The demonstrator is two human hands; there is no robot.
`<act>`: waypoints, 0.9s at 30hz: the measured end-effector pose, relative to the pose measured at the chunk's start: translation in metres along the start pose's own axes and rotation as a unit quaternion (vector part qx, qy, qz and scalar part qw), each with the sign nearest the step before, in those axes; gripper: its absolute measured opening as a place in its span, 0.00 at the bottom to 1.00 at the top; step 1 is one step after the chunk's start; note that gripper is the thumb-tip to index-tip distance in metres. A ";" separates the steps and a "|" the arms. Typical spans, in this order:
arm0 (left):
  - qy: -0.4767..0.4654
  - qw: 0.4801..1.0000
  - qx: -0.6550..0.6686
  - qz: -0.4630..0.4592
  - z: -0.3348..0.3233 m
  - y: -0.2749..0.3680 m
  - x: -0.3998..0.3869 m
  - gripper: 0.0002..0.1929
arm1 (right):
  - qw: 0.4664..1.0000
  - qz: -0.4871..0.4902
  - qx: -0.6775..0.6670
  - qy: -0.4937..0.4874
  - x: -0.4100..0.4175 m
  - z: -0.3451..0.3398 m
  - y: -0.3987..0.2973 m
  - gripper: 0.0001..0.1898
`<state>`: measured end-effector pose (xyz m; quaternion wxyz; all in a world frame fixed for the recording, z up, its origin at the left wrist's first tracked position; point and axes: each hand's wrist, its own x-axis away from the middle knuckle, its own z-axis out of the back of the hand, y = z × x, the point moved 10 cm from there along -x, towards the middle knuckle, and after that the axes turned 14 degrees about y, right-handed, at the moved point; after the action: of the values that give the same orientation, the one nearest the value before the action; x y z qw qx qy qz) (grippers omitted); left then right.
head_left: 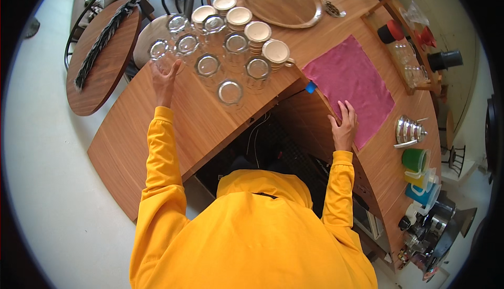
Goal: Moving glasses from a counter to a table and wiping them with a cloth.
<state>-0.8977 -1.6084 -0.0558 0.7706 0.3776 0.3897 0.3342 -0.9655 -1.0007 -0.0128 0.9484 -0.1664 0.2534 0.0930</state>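
My left hand [162,79] has its thumb and fingers around the lower part of a clear faceted glass [159,49], the leftmost one on the wooden counter [193,119]. Several similar clear glasses [207,65] stand in a loose group to its right. Behind and beside them are stacks of cream-coloured cups [258,32], some with handles showing. My right hand [345,125] rests with fingers apart at the near left edge of a pink cloth [351,84], which lies spread on the right arm of the counter. Nothing is held in it.
An oval wooden tray [282,0] lies behind the cups. A wooden rack [397,48] with glassware, a metal kettle [409,130] and coloured plastic pitchers [415,159] line the right side. Blue tape [311,87] marks the counter's inner corner. At left stands a round table [103,56].
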 end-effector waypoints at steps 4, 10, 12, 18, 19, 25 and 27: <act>0.090 0.986 0.138 0.003 0.034 -0.015 0.010 0.41 | 1.000 0.017 -0.017 0.003 0.004 0.008 -0.009 0.25; 0.075 0.982 0.169 -0.031 0.084 0.125 0.143 0.17 | 0.998 0.012 -0.059 0.017 0.029 0.038 0.002 0.14; -0.051 0.984 0.158 -0.065 0.050 0.185 0.197 0.17 | 0.992 0.010 -0.127 0.009 0.031 0.050 -0.009 0.09; -0.460 0.866 0.033 -0.192 -0.083 0.263 0.359 0.41 | 0.891 -0.131 -0.412 -0.135 0.068 0.047 -0.041 0.08; -0.463 0.867 0.018 -0.186 -0.087 0.257 0.364 0.41 | 0.852 -0.164 -0.470 -0.165 0.069 0.048 -0.049 0.08; -0.481 0.868 0.007 -0.120 -0.082 0.249 0.374 0.25 | 0.780 -0.137 -0.574 -0.208 0.076 0.047 -0.051 0.13; -0.455 0.878 0.009 -0.151 -0.071 0.255 0.373 0.26 | 0.771 -0.099 -0.550 -0.306 0.079 0.041 -0.053 0.19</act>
<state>-0.8383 -1.1583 -0.0002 0.9007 0.4314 0.0511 0.0021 -0.8658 -1.0276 -0.0060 0.7262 -0.6466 -0.1623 0.1681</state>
